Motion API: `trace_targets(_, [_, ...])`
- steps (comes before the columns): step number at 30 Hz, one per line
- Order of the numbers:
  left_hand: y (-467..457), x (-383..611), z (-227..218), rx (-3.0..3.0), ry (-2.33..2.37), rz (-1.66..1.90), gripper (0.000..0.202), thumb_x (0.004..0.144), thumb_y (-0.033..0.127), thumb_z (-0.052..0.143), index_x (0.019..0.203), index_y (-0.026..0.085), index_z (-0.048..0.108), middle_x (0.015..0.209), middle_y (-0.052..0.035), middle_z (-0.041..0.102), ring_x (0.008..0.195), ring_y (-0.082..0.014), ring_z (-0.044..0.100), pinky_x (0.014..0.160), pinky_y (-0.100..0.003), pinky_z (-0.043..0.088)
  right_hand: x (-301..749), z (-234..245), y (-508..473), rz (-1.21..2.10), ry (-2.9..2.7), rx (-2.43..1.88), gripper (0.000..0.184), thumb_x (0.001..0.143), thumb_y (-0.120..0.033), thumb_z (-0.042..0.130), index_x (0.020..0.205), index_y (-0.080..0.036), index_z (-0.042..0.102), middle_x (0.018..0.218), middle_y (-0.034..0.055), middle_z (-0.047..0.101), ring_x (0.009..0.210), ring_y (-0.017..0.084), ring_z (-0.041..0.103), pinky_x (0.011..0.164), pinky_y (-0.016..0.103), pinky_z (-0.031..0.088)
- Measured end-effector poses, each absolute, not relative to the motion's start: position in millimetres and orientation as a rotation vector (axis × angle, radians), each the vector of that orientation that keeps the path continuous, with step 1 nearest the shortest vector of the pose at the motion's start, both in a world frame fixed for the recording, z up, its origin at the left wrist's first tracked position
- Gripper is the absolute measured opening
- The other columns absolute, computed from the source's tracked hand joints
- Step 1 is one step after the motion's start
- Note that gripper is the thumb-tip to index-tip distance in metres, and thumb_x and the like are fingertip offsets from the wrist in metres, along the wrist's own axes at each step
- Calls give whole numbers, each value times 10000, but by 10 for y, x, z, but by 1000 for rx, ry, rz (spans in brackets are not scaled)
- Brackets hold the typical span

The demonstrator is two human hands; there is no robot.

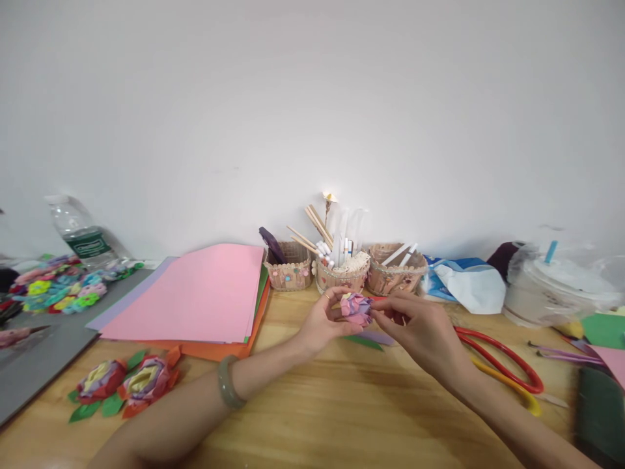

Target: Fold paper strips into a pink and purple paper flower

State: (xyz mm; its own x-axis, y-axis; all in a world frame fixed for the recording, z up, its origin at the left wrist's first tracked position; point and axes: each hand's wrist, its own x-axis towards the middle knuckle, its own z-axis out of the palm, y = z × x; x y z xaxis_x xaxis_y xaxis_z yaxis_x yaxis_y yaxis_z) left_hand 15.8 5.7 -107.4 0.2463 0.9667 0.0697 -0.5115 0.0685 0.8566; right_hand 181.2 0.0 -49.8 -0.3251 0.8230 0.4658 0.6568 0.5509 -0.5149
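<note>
A small pink and purple paper flower [355,309] with a bit of yellow is held above the wooden table, near its middle. My left hand [322,322] is closed around the flower's left side, with a ring on one finger and a bangle on the wrist. From the right, my right hand [415,319] pinches the petals at the flower's edge, fingertips together. Below the hands lie a green paper piece [366,341] and a purple paper strip [378,336], partly hidden. Two finished-looking paper flowers [146,381] with green leaves rest at the left front.
Coloured paper sheets [195,293] are stacked left of centre. Decorated baskets [288,277] with sticks and pens line the wall. Red-handled scissors [502,355], a tissue pack [469,283], a lidded cup [556,286] and a dark phone-like object [598,413] sit right; a bottle [83,234] leans left.
</note>
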Motion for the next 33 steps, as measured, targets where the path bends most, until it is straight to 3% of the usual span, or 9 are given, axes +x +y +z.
trace_targets(6, [76, 162, -1069, 904, 628, 1304, 566, 438, 94, 802, 925, 195, 532, 988, -25, 570, 868, -150, 571, 738, -264, 464, 1806, -573, -35, -71, -2076, -972, 195, 812, -202, 506, 853, -149, 689, 640, 25, 587, 476, 89, 491, 447, 209, 397])
trace_targets(14, [67, 162, -1043, 894, 600, 1292, 557, 456, 122, 799, 932, 191, 520, 975, -21, 575, 835, -135, 573, 730, -261, 457, 1818, -668, -26, -118, -2091, -842, 176, 809, -162, 528, 927, -176, 658, 726, 36, 628, 556, 94, 541, 498, 203, 435])
trace_targets(22, [65, 158, -1047, 897, 582, 1288, 569, 437, 94, 803, 922, 189, 521, 975, -16, 568, 843, -135, 568, 713, -248, 464, 1789, -547, -13, 41, -2107, -929, 163, 823, -209, 505, 846, -165, 661, 672, 25, 585, 503, 92, 510, 448, 204, 410])
trace_targets(28, [34, 155, -1034, 1013, 567, 1225, 548, 482, 103, 791, 936, 189, 496, 916, -4, 586, 730, -99, 590, 703, -248, 474, 1802, -565, 1, -28, -2190, -979, 149, 819, -240, 518, 766, -188, 647, 645, 17, 587, 522, 101, 523, 473, 204, 399])
trace_targets(33, [23, 172, -1024, 1035, 603, 1232, 542, 505, 116, 783, 941, 185, 469, 856, 0, 605, 749, -105, 597, 719, -248, 470, 1800, -623, -11, -240, -2216, -956, 165, 818, -197, 497, 758, -174, 649, 658, 21, 618, 537, 96, 553, 499, 198, 388])
